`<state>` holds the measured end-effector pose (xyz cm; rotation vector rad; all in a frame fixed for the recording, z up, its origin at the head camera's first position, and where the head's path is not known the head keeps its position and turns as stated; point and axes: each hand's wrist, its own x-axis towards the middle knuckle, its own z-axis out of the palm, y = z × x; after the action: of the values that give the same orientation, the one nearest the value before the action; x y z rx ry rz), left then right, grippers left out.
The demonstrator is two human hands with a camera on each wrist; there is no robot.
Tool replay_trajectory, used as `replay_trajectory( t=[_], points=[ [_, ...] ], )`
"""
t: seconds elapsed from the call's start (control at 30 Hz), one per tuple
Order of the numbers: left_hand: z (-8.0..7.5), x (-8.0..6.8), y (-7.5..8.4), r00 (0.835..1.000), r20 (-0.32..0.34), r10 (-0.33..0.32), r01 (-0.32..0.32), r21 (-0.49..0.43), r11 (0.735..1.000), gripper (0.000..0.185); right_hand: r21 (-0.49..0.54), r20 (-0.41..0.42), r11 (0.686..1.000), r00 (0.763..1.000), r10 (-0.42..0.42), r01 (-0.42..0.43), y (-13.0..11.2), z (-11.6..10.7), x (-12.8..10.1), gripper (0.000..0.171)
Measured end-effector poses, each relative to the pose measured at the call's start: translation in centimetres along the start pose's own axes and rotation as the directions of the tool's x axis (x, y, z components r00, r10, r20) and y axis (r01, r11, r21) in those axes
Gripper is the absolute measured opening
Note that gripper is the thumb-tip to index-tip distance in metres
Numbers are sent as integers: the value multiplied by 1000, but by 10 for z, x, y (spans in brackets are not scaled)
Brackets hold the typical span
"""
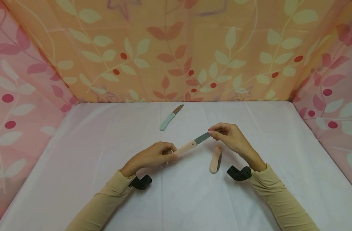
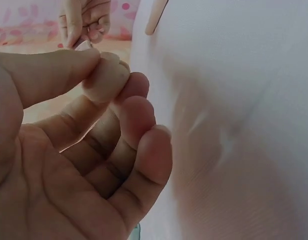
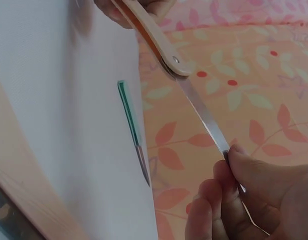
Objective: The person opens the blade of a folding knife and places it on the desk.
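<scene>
Both hands hold a folding knife (image 1: 193, 144) with a pale wooden handle (image 3: 154, 35) a little above the white table (image 1: 77, 160). My left hand (image 1: 170, 154) grips the handle's butt end with curled fingers (image 2: 134, 110). My right hand (image 1: 213, 133) pinches the tip of the grey blade (image 3: 204, 117), which is swung out nearly in line with the handle. Just below the right hand, a second wooden-handled knife (image 1: 215, 159) lies on the cloth. A mint-green-handled knife (image 1: 169, 118) lies further back, blade out.
Leaf-patterned fabric walls (image 1: 176, 57) close the table at the back and both sides. The green knife (image 3: 131, 125) lies past the held blade in the right wrist view. White cloth (image 2: 234, 125) covers the whole tabletop.
</scene>
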<state>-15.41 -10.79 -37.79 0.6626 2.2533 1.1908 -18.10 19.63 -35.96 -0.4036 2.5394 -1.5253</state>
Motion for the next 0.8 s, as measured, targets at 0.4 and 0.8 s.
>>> replay_trajectory(
  t=[0.4, 0.8],
  points=[
    [1, 1, 2, 995, -76, 66, -64, 27, 998, 16, 0, -22, 1000, 1000, 19, -19, 1, -2, -1, 35],
    [-3, 4, 2, 988, -150, 44, -43, 4, 999, 16, 28, 10, 999, 1000, 30, -30, 11, -10, 4, 37]
  ],
)
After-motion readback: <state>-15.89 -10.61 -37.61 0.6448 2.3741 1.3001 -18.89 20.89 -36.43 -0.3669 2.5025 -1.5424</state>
